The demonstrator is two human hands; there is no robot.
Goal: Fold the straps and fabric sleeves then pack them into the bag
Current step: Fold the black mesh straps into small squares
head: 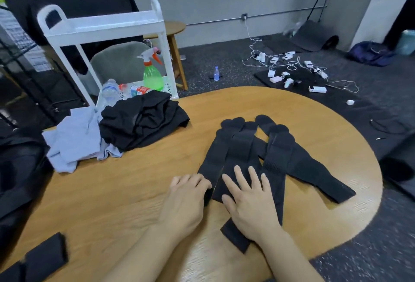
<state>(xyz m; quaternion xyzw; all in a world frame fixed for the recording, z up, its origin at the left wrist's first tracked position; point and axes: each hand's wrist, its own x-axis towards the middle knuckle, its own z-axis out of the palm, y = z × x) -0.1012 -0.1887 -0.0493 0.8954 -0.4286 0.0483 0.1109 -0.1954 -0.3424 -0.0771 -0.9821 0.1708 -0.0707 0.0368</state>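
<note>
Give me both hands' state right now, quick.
Left hand: fingers curled, pinching the edge of a black fabric strap.
Right hand: open, flat, pressing down on the middle black strap.

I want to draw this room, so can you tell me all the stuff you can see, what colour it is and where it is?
straps: several, black, overlapping on the table's right half
table: one, light wood, rounded, fills the foreground
black cloth pile: one, black, table's far left
pale blue cloth: one, light blue, left of the black pile
folded pieces: at least two, black, table's near left corner
bag: one, black, left edge
cart: one, white, behind the table
spray bottle: one, green, on the cart's lower shelf
water bottle: one, clear, on the floor
chargers and cables: many, white, floor at right
left hand: gripping a strap's edge
right hand: flat on the straps
</note>
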